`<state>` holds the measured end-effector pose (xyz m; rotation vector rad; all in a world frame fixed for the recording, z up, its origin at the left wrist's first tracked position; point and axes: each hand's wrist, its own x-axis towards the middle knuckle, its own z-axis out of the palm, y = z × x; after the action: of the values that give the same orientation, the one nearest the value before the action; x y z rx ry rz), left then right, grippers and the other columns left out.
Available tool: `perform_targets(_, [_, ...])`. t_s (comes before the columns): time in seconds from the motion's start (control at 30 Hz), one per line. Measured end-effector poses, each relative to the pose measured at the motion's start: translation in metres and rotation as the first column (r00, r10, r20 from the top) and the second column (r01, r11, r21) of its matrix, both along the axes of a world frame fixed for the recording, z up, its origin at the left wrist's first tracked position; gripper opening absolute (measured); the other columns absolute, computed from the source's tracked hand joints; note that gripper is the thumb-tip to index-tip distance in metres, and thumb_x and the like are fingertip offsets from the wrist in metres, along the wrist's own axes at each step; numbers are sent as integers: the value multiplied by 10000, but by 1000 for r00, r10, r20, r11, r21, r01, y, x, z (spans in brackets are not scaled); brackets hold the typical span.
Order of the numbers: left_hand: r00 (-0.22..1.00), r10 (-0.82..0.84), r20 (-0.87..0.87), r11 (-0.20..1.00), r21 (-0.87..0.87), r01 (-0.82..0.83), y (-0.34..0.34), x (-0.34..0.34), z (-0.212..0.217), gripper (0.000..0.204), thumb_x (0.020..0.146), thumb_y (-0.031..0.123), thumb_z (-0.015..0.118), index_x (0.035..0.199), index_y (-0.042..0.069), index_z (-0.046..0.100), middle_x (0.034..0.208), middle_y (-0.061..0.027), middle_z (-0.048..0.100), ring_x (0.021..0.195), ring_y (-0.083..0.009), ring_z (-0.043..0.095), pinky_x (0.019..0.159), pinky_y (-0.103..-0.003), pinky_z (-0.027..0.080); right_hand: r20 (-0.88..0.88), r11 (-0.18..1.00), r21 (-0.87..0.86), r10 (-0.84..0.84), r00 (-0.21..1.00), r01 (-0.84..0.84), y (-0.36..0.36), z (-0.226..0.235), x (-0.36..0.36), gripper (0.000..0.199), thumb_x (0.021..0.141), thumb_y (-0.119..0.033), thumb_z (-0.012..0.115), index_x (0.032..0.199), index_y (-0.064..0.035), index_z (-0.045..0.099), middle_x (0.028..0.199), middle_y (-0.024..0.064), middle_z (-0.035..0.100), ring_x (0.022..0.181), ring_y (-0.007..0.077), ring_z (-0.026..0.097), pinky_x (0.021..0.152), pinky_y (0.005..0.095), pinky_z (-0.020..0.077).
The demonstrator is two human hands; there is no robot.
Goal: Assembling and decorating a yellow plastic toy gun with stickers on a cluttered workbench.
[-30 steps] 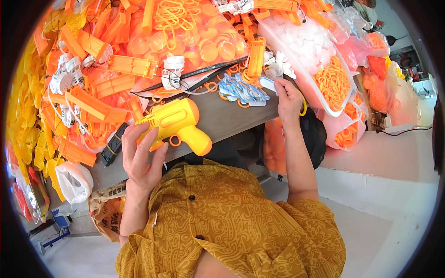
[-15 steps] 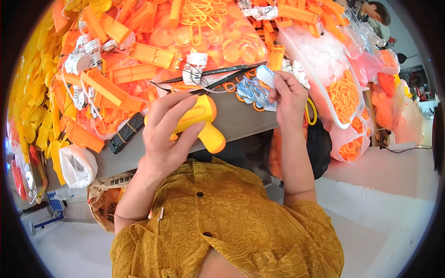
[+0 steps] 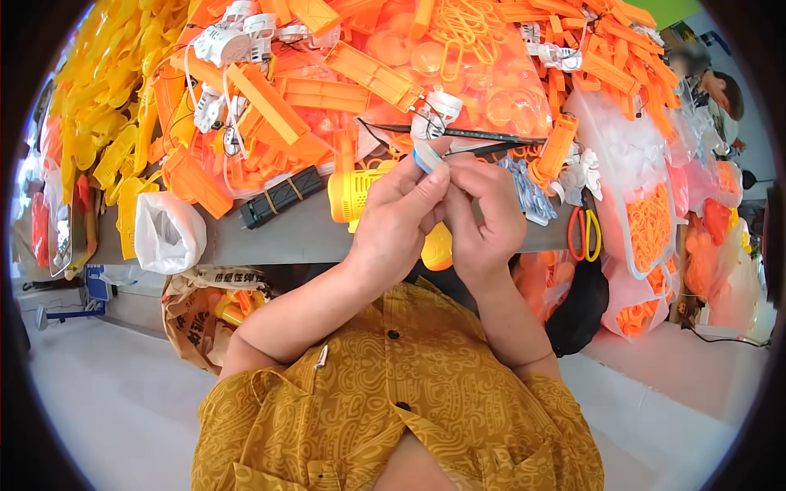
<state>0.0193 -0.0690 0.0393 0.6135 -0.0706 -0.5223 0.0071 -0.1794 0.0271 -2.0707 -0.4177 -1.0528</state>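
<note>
Both hands have come together over the table's front edge. A small blue-and-white label (image 3: 425,156) is pinched between thumb and fingertips of my left hand (image 3: 397,217). The fingers of my right hand (image 3: 485,214) are closed at the same label's lower end. Behind the hands is a yellow toy hair dryer (image 3: 347,196) with a vented end. Its rounded handle shows between my wrists, while the hands cover its middle. Whether it rests on the table or my left palm steadies it, I cannot make out. More blue-and-white labels (image 3: 530,194) are piled just right of my right hand.
Orange plastic casings (image 3: 270,106) and white motor parts (image 3: 438,110) heap up behind. Yellow parts (image 3: 98,106) fill the left. A black bundle (image 3: 282,198), a white bag (image 3: 170,233), scissors (image 3: 584,233) and a bag of orange rings (image 3: 651,225) line the front.
The right hand has brought a label from the pile over to the left hand. The left hand has shifted from gripping the hair dryer's body to pinching the label. The view has turned.
</note>
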Motion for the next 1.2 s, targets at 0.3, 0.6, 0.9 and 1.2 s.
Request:
perform_targets(0.3, [997, 78, -8, 997, 13, -77, 5, 3, -14, 240, 910, 120, 438, 1095, -28, 475, 1024, -80, 552, 946, -152, 558, 812, -312, 495, -321, 936, 351, 150, 935, -30, 2, 6, 3, 37, 798, 25, 565, 834, 25, 563, 833, 57, 586, 708, 86, 543, 614, 200, 433])
perform_targets(0.6, [995, 87, -53, 996, 14, -86, 10, 8, -16, 254, 929, 160, 390, 1088, -16, 480, 1045, -110, 545, 975, -188, 547, 855, -367, 476, -407, 833, 553, 275, 871, -4, 2, 10, 8, 38, 793, 34, 567, 803, 5, 545, 809, 47, 558, 658, 98, 553, 597, 213, 450])
perform_targets(0.9, [993, 60, -101, 987, -140, -74, 13, 9, -12, 279, 929, 181, 388, 1120, -15, 442, 1095, -136, 511, 1035, -212, 498, 911, -366, 388, -49, 987, -129, 86, 995, -92, 4, 3, 11, 137, 691, 58, 642, 793, -3, 574, 793, 92, 572, 699, 200, 542, 607, 264, 435])
perform_targets(1.2, [983, 49, -178, 979, -185, -83, 25, 13, -16, 275, 928, 201, 369, 1100, 3, 452, 1047, -142, 537, 1018, -235, 521, 870, -404, 420, -93, 979, 141, 159, 983, -145, 4, 2, 13, 80, 755, 31, 611, 830, 26, 582, 788, 72, 575, 682, 157, 555, 612, 247, 449])
